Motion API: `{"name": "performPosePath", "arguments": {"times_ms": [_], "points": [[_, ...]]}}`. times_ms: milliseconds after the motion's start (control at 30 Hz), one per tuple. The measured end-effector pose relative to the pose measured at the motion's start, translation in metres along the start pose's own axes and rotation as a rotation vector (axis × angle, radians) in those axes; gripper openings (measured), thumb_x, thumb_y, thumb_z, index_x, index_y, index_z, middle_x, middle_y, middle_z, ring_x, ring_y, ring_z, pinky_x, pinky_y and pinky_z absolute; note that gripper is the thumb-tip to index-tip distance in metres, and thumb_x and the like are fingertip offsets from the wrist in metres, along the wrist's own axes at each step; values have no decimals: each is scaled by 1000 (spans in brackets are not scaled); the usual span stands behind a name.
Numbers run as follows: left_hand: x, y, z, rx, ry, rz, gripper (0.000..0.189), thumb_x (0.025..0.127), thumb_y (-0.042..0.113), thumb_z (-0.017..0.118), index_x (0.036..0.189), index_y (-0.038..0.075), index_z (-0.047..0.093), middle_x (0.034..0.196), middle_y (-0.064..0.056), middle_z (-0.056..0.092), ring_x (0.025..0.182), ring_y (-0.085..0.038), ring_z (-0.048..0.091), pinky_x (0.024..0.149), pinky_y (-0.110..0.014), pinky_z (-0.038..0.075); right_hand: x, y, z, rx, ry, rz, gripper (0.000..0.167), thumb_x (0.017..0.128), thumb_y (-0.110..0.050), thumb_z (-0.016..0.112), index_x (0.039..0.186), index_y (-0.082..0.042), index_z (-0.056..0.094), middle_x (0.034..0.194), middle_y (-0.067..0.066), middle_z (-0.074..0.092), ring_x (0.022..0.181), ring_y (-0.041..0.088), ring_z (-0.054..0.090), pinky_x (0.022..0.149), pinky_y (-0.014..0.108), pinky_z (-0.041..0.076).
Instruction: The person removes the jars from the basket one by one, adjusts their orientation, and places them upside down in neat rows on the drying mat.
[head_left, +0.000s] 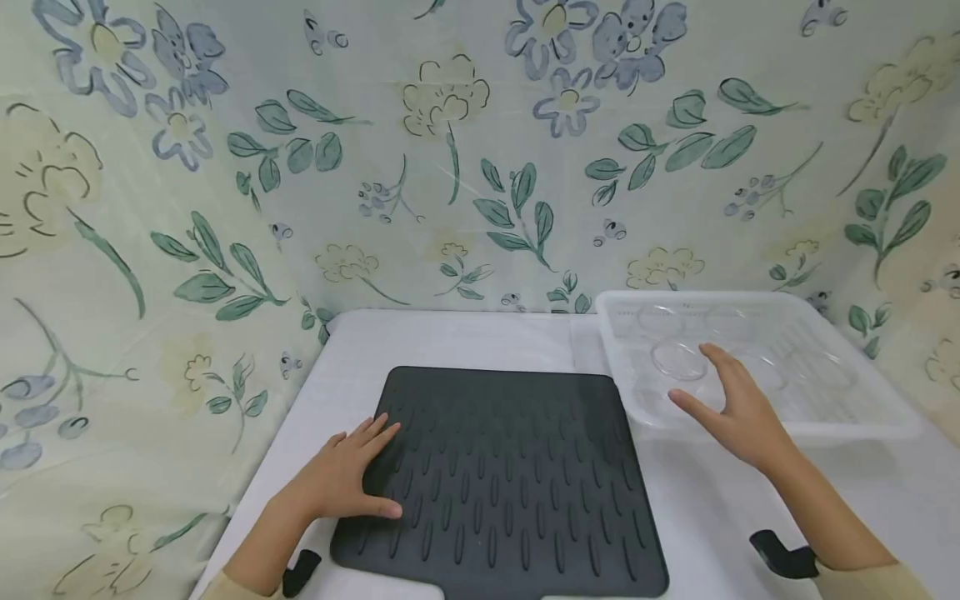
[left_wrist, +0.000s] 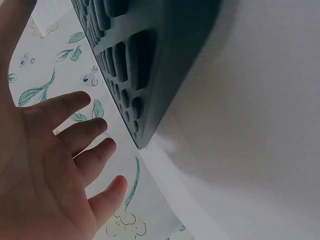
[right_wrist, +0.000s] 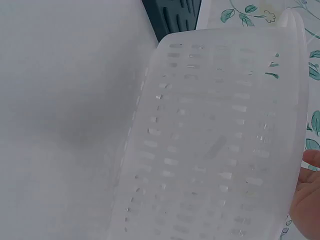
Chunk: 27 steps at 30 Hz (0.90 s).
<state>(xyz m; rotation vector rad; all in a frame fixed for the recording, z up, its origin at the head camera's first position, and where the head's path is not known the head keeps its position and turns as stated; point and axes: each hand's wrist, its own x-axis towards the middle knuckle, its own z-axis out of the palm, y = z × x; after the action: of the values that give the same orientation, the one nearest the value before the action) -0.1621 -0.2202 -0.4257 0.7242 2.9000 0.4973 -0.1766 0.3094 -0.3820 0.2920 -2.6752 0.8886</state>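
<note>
My left hand (head_left: 341, 479) is spread with its fingers apart at the left edge of a dark grey ridged drying mat (head_left: 517, 467). In the left wrist view the same hand (left_wrist: 55, 170) shows its palm with nothing in it, beside the mat's corner (left_wrist: 140, 75). Over the front left of a white plastic basket (head_left: 701, 297) reaches my right hand (head_left: 742, 417), thumb and fingers parted and holding nothing. Several clear round-rimmed vessels, one a clear glass (head_left: 678, 360), sit inside the basket. The right wrist view mostly shows the basket's slotted wall (right_wrist: 200, 145), with part of the hand (right_wrist: 305, 205) past its rim.
Both mat and basket lie on a white-covered table (head_left: 465, 337), the basket at the mat's back right. A flower-printed cloth (head_left: 390, 225) hangs behind the table and along its sides. Black straps (head_left: 783, 557) sit by the wrists.
</note>
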Motion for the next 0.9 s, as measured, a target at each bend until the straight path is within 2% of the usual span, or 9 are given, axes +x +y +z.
{"name": "performPosePath", "arguments": {"times_ms": [200,367,533,900], "points": [[-4,-6,9,-89,-95,4,130,52,73,80,154,10,29,158,-20,22,143,-44,19,106,-67,22,12,0,7,-8,5,68,88,93,-39,65,150,9,18,149,39,22,135,58,21,98,76,22],[-6,-8,11,-116,-154,-54,136,44,69,85,155,13,28,160,-19,17,144,-45,15,105,-69,24,23,2,13,7,10,86,90,92,-40,66,150,10,18,149,39,22,135,57,21,98,76,23],[-8,-8,12,-146,-200,-88,136,43,62,89,155,15,29,161,-18,12,142,-49,17,101,-69,29,29,4,14,16,-13,140,95,91,-42,67,150,11,15,146,41,23,131,59,25,95,75,27],[-7,-12,14,-192,-217,-68,136,43,57,91,156,15,27,162,-18,8,143,-49,10,100,-71,30,33,6,17,-14,-27,250,99,90,-47,66,146,18,16,143,43,27,123,61,36,92,70,38]]}}
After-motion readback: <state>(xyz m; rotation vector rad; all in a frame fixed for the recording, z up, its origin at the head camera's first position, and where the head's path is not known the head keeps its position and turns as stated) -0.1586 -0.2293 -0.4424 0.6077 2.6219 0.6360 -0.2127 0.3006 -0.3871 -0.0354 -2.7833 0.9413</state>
